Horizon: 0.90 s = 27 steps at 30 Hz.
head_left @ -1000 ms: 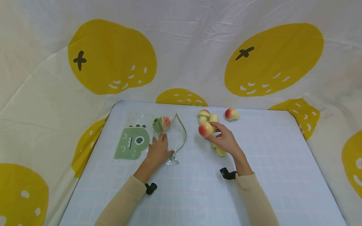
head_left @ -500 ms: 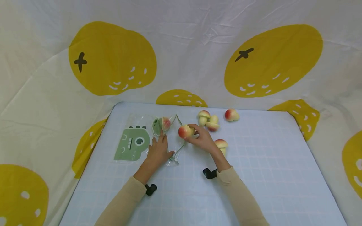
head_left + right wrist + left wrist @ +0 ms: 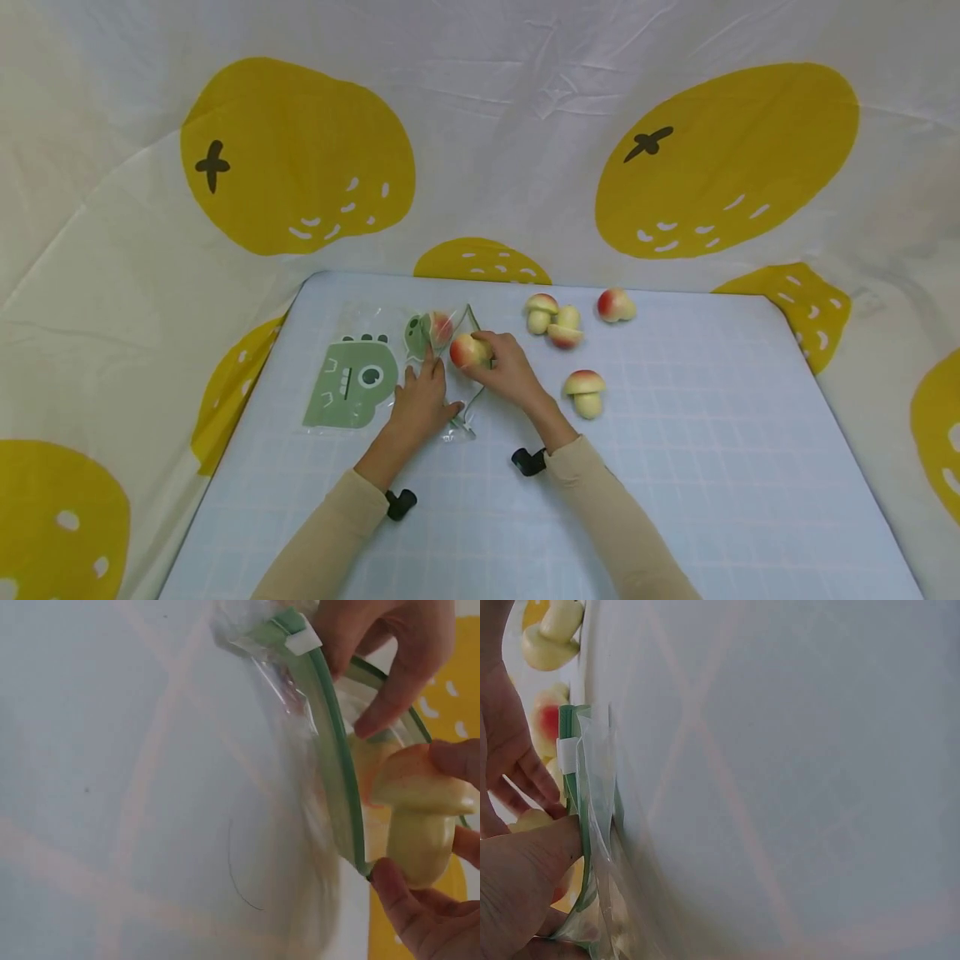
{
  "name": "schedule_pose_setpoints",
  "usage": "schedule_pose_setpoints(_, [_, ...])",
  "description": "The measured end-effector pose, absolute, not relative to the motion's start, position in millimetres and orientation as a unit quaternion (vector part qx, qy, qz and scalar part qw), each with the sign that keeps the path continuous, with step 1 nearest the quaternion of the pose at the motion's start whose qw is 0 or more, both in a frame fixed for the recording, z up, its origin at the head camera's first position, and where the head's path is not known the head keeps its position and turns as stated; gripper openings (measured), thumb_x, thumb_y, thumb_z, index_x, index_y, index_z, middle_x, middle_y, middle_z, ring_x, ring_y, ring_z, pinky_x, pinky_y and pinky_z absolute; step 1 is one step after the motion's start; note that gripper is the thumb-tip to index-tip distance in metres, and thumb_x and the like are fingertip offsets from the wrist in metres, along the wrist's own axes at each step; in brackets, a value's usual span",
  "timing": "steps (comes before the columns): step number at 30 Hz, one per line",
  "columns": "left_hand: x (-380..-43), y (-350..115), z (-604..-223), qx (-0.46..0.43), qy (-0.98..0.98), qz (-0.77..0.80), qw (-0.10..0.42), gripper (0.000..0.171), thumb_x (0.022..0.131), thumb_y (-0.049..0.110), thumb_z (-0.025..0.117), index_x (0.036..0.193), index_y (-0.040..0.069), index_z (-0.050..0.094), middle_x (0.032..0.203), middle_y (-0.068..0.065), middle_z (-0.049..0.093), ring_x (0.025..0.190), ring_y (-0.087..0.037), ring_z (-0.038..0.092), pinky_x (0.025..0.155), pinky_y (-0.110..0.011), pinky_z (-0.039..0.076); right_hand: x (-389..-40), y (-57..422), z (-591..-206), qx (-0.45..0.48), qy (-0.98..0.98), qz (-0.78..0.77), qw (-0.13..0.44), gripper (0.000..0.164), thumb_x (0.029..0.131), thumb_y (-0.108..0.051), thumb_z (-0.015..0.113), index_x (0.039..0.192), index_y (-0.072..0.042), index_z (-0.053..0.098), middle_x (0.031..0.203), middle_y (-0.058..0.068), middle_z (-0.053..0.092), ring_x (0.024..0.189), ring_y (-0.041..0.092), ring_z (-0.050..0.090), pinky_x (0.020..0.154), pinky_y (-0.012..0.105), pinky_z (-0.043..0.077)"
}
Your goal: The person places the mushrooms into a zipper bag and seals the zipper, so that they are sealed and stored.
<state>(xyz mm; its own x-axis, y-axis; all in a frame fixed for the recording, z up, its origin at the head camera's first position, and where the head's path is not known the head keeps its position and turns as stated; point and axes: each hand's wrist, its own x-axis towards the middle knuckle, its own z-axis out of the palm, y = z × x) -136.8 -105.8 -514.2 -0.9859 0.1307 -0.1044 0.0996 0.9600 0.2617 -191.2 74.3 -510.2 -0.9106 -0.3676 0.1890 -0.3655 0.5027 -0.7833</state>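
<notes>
A clear zip bag (image 3: 352,392) with a green dinosaur print lies at the left of the table, its green-edged mouth parted towards the right. My left hand (image 3: 420,402) is at that mouth, thumb and fingers spread against its two sides, as the right wrist view also shows. Inside the bag is a red-and-cream toy mushroom (image 3: 442,327). Between thumb and fingers my right hand (image 3: 510,369) holds another toy mushroom (image 3: 424,796) by cap and stem, right at the bag's mouth. In the left wrist view the green seal (image 3: 568,761) hides part of the held mushroom.
Two toy mushrooms (image 3: 540,313) lie together behind the right hand. One more mushroom (image 3: 616,306) is farther right, near the back edge. Closer to me sits a single mushroom (image 3: 586,393), right of the right forearm. A fruit-printed cloth (image 3: 495,167) hangs behind the table.
My right hand has carried its mushroom leftward from the group of mushrooms to the bag's mouth, uncovering the nearer mushroom. The left hand and the bag have barely moved.
</notes>
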Motion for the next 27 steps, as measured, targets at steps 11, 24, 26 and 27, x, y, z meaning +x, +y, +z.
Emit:
schedule_pose_setpoints(11, [-135, -113, -510, 0.052, 0.989, 0.127, 0.06, 0.091, 0.084, 0.044, 0.08, 0.147, -0.007, 0.041, 0.163, -0.021, 0.018, 0.13, -0.058, 0.039, 0.088, -0.07, 0.045, -187, 53, -519, -0.159, 0.89, -0.426, -0.013, 0.058, 0.084, -0.027, 0.081, 0.133, -0.004, 0.06, 0.12, 0.024, 0.042, 0.088, 0.027, 0.055, 0.076, 0.038, 0.051])
schedule_pose_setpoints(24, [-138, -107, -510, 0.062, 0.988, 0.126, 0.06, 0.093, 0.083, 0.048, 0.079, 0.148, -0.007, 0.04, 0.162, -0.022, 0.019, 0.129, -0.057, 0.04, 0.087, -0.069, 0.046, -184, 64, -520, -0.111, 0.87, -0.48, -0.005, 0.064, 0.084, -0.027, 0.084, 0.136, -0.001, 0.056, 0.122, 0.022, 0.042, 0.089, 0.022, 0.065, 0.082, 0.033, 0.054])
schedule_pose_setpoints(26, [-137, -109, -511, 0.059, 0.988, 0.128, 0.066, 0.093, 0.084, 0.048, 0.079, 0.148, -0.006, 0.04, 0.163, -0.021, 0.018, 0.129, -0.057, 0.039, 0.088, -0.069, 0.045, -182, 64, -519, -0.117, 0.869, -0.48, -0.01, 0.061, 0.083, -0.024, 0.084, 0.133, 0.0, 0.058, 0.119, 0.021, 0.043, 0.087, 0.023, 0.065, 0.081, 0.034, 0.055])
schedule_pose_setpoints(27, [-137, -109, -511, 0.058, 0.987, 0.13, 0.068, 0.093, 0.084, 0.048, 0.079, 0.148, -0.006, 0.04, 0.163, -0.021, 0.018, 0.13, -0.057, 0.039, 0.088, -0.069, 0.045, -181, 65, -519, -0.12, 0.871, -0.475, -0.013, 0.058, 0.083, -0.022, 0.084, 0.131, 0.0, 0.059, 0.117, 0.021, 0.044, 0.087, 0.023, 0.065, 0.081, 0.034, 0.054])
